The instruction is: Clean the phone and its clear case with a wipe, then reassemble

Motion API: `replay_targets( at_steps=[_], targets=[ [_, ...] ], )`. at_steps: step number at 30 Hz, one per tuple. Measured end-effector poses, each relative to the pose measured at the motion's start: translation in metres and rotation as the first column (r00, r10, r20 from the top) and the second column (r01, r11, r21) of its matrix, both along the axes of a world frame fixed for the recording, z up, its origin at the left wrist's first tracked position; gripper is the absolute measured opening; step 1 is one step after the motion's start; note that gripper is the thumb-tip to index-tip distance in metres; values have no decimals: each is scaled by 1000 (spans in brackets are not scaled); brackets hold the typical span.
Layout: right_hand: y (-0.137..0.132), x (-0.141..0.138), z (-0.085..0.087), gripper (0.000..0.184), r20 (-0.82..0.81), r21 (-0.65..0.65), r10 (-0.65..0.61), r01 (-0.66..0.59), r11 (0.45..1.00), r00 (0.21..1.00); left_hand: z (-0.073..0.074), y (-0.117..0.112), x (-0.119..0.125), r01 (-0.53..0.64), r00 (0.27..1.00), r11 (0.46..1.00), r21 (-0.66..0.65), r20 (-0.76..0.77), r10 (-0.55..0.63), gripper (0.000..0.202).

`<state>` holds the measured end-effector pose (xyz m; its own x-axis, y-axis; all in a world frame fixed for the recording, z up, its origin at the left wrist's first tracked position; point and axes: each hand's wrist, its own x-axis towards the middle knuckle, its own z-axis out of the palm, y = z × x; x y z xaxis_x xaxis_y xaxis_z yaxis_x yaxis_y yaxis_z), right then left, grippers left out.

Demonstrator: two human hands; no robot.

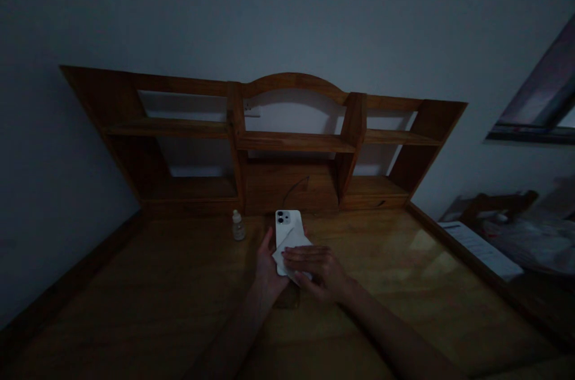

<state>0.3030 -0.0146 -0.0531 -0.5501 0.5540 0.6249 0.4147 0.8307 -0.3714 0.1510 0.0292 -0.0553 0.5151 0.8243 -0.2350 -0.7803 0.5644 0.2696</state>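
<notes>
A white smartphone (283,236) is held above the desk with its back and camera lenses facing me. My left hand (268,269) is wrapped around it from the left and below, and a fingertip shows at its right edge. A white tissue or cloth (294,238) lies across the lower part of the phone's back. My right hand (321,269) presses the tissue against the phone, with its fingers together on top. The phone's lower right part is hidden by the tissue and the right hand. Left of the phone stands a small dropper bottle (238,228) with a white cap.
A wooden desk (179,284) carries a wooden shelf unit (296,141) along its back, against the wall. A thin dark cable (294,187) rises behind the phone. Papers (483,248) and a plastic bag (530,242) lie beyond the desk's right edge. The room is dim.
</notes>
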Motion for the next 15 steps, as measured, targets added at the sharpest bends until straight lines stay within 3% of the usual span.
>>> replay_targets(
  at_steps=[6, 11, 15],
  targets=[
    [5, 8, 1, 35, 18, 14, -181, 181, 983, 983, 8, -4, -2, -29, 995, 999, -45, -95, 25, 48],
    [16, 11, -4, 42, 53, 29, -352, 351, 936, 935, 8, -7, 2, 43, 991, 998, -41, -124, -48, 42],
    [20, 11, -8, 47, 47, 44, -413, 411, 911, 910, 3, -8, 4, 111, 988, 994, -21, -106, -113, 40]
  ],
)
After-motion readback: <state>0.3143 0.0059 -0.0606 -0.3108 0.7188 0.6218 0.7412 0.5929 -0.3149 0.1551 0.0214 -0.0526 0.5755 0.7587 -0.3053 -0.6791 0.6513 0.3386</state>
